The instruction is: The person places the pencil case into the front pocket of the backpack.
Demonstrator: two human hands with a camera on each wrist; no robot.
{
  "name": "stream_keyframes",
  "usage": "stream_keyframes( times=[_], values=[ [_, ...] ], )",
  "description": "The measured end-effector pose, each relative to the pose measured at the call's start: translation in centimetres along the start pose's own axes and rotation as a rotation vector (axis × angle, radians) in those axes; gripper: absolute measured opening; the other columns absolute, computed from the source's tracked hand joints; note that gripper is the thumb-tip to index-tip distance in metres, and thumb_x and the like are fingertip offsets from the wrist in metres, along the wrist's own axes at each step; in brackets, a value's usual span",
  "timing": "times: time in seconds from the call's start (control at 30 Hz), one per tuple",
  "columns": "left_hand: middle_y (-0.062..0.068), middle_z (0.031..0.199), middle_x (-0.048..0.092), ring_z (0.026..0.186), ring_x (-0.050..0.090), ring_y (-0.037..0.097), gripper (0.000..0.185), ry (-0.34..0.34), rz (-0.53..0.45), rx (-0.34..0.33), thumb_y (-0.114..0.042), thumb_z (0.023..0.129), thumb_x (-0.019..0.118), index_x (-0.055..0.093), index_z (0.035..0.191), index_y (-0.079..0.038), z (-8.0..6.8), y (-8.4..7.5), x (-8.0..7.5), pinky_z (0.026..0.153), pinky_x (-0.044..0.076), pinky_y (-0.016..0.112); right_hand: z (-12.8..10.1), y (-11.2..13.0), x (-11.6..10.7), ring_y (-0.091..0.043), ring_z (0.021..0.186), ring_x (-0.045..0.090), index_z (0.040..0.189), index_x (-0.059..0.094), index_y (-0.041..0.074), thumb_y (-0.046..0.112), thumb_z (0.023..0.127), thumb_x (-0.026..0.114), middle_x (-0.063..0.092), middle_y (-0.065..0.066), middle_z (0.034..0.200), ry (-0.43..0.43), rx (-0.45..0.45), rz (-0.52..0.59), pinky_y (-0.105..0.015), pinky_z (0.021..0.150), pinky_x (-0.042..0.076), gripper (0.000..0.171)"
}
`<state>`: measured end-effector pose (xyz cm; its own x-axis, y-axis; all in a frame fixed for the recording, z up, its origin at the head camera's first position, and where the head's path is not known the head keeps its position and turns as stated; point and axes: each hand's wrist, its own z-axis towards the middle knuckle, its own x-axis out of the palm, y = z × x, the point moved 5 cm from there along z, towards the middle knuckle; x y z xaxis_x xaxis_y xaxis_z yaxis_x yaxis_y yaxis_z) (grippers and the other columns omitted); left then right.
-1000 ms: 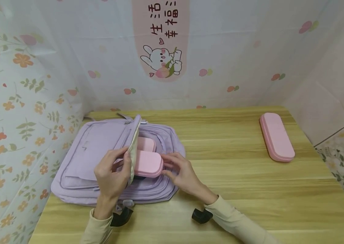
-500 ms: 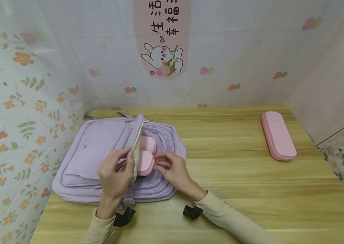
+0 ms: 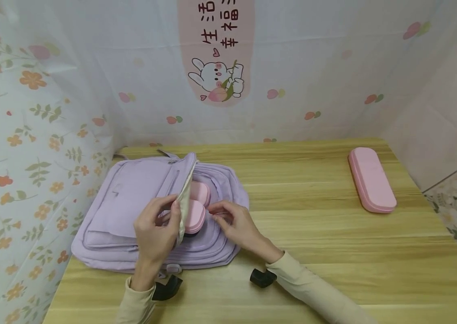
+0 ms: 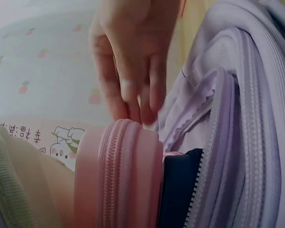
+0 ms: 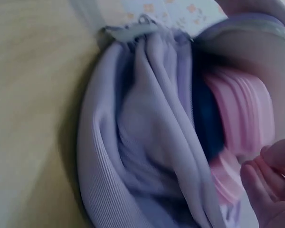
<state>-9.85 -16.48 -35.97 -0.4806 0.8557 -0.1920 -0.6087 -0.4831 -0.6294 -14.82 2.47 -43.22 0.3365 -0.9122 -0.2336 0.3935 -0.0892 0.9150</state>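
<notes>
A lavender backpack (image 3: pixel 131 198) lies on its back at the table's left, its front compartment unzipped. My left hand (image 3: pixel 155 227) pinches the edge of the raised flap (image 3: pixel 185 202) between thumb and fingers. Two pink zipped pencil cases stick out of the opening: a nearer one (image 3: pixel 196 216) and one behind it (image 3: pixel 201 192). The flap hides their other ends. My right hand (image 3: pixel 241 227) hovers beside the nearer case's end, fingers loosely bent and holding nothing; whether a fingertip still touches it I cannot tell. A dark blue item (image 4: pixel 180 185) sits beneath the cases in the compartment.
Another pink pencil case (image 3: pixel 373 180) lies at the right rear of the wooden table (image 3: pixel 313 225). Patterned cloth (image 3: pixel 293 81) hangs behind the table, and a flowered cloth (image 3: pixel 38 180) hangs at the left.
The nearer pencil case has slid left, deeper under the flap, pushed by my right hand. That hand has since drawn slightly away from it. My left hand keeps its pinch on the flap.
</notes>
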Motion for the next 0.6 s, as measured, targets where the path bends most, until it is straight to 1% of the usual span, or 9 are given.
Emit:
stream_keyframes(
  times=[0.1, 0.2, 0.27, 0.4, 0.5, 0.6],
  values=[
    [0.018, 0.089, 0.074, 0.083, 0.067, -0.004, 0.02, 0.005, -0.006, -0.024, 0.012, 0.081, 0.07, 0.075, 0.1, 0.005, -0.1, 0.2, -0.1, 0.067, 0.059, 0.009, -0.1, 0.1, -1.7, -0.037, 0.103, 0.071, 0.11, 0.068, -0.007, -0.008, 0.092, 0.065, 0.072, -0.024, 0.111, 0.0, 0.01, -0.048, -0.028, 0.09, 0.063, 0.019],
    [0.017, 0.088, 0.074, 0.082, 0.066, -0.004, 0.021, 0.014, -0.005, -0.035, 0.013, 0.081, 0.07, 0.075, 0.1, 0.005, -0.3, 0.3, 0.1, 0.066, 0.059, 0.009, -0.4, 0.2, -3.9, -0.037, 0.105, 0.071, 0.112, 0.068, -0.008, -0.006, 0.093, 0.065, 0.071, -0.024, 0.113, -0.03, 0.031, -0.086, -0.031, 0.092, 0.062, 0.019],
    [0.017, 0.088, 0.074, 0.082, 0.066, -0.005, 0.021, 0.016, 0.002, -0.044, 0.013, 0.081, 0.071, 0.075, 0.1, 0.005, -0.4, 0.4, 0.2, 0.066, 0.058, 0.008, -0.6, 0.1, -5.3, -0.036, 0.108, 0.07, 0.114, 0.067, -0.007, -0.004, 0.094, 0.066, 0.07, -0.022, 0.116, -0.053, 0.06, -0.114, -0.035, 0.095, 0.062, 0.02],
    [0.017, 0.086, 0.074, 0.081, 0.066, -0.006, 0.021, 0.013, 0.012, -0.063, 0.014, 0.08, 0.071, 0.075, 0.099, 0.006, -0.7, 0.6, 0.2, 0.065, 0.057, 0.006, -1.2, -0.1, -7.6, -0.038, 0.115, 0.066, 0.117, 0.066, -0.006, -0.002, 0.095, 0.065, 0.068, -0.021, 0.121, -0.082, 0.118, -0.16, -0.047, 0.102, 0.058, 0.023],
    [0.017, 0.085, 0.074, 0.079, 0.065, -0.005, 0.021, 0.01, 0.017, -0.065, 0.014, 0.079, 0.071, 0.075, 0.098, 0.006, -0.9, 0.7, 0.4, 0.064, 0.056, 0.005, -1.8, -0.2, -9.1, -0.039, 0.118, 0.064, 0.12, 0.065, -0.005, -0.001, 0.095, 0.065, 0.067, -0.021, 0.124, -0.099, 0.127, -0.214, -0.052, 0.106, 0.055, 0.026],
    [0.018, 0.085, 0.074, 0.078, 0.065, -0.004, 0.021, 0.01, 0.017, -0.057, 0.015, 0.079, 0.071, 0.075, 0.097, 0.006, -1.1, 0.7, 0.7, 0.063, 0.056, 0.005, -2.5, -0.2, -10.9, -0.037, 0.121, 0.062, 0.124, 0.064, -0.003, -0.001, 0.094, 0.066, 0.067, -0.019, 0.127, -0.133, 0.129, -0.29, -0.051, 0.107, 0.054, 0.03]
  ],
)
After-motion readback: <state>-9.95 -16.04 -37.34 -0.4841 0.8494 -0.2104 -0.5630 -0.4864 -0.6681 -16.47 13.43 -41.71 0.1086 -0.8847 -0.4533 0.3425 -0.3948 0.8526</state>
